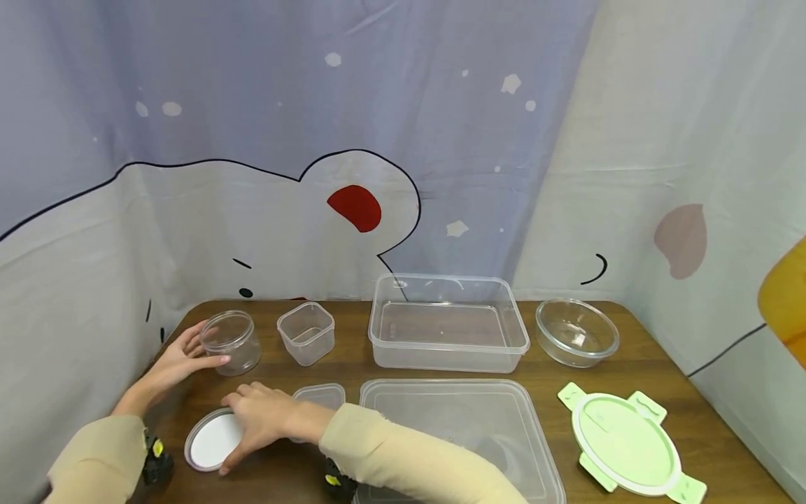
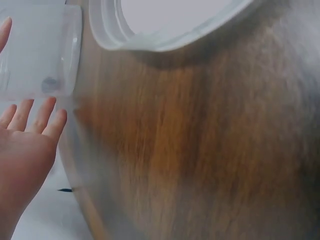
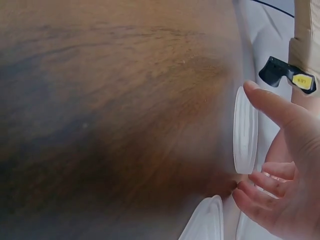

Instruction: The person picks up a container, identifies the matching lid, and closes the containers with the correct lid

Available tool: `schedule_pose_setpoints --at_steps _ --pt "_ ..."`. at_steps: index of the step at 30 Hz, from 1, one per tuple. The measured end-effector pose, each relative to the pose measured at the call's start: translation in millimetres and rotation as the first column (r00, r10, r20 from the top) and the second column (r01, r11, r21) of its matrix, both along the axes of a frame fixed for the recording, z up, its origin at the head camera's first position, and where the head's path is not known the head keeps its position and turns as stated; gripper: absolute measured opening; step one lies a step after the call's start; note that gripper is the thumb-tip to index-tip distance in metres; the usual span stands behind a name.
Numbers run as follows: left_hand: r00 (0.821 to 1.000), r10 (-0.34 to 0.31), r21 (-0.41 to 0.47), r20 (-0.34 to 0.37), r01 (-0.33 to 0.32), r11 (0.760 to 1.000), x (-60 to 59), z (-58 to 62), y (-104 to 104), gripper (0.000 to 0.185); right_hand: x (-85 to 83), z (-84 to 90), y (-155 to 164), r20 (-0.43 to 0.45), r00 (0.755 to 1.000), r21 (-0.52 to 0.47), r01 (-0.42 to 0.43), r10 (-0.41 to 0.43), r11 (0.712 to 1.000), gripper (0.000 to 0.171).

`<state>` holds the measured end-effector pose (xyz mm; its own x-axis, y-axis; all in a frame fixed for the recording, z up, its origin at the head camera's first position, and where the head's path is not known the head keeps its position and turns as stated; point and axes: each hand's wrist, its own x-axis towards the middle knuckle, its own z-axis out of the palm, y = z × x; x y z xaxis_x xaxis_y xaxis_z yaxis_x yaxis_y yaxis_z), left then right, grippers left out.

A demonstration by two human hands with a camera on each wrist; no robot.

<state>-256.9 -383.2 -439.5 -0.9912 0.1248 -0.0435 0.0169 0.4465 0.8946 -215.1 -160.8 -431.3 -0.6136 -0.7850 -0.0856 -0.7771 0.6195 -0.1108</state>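
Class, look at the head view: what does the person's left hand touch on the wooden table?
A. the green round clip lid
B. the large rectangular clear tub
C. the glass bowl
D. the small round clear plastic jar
D: the left hand lies with straight fingers against the side of the small round clear plastic jar at the table's far left, while the right hand rests on the round white lid.

Beige long sleeves (image 1: 403, 455) on both arms, black wrist-worn cameras (image 1: 156, 458) with small yellow labels
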Motion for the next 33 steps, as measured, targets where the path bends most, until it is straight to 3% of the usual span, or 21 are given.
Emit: schedule_pose_setpoints --at_steps 6,18,28,33 --pt "0.999 -0.022 -0.045 -0.037 0.020 0.999 -2.3 -1.2 3.5 0.095 2.1 1.0 -7.7 0.006 1.000 0.038 -0.016 0.016 0.999 0.095" --pt "0.999 -0.006 -0.109 -0.050 0.000 0.994 -4.1 0.5 5.6 0.094 4.9 -0.3 -17.5 -0.013 1.000 0.074 -0.004 0.005 0.997 0.091" --pt "0.995 -0.027 -0.141 -0.098 0.013 0.990 0.2 -3.6 9.1 0.090 9.1 3.3 -4.6 -0.083 0.996 0.062 0.021 -0.016 0.998 0.087" --pt "0.990 -0.033 -0.150 -0.135 0.012 0.989 3.5 -7.4 11.3 0.090 9.7 10.4 8.4 -0.067 0.997 0.022 0.026 -0.025 0.999 0.087"
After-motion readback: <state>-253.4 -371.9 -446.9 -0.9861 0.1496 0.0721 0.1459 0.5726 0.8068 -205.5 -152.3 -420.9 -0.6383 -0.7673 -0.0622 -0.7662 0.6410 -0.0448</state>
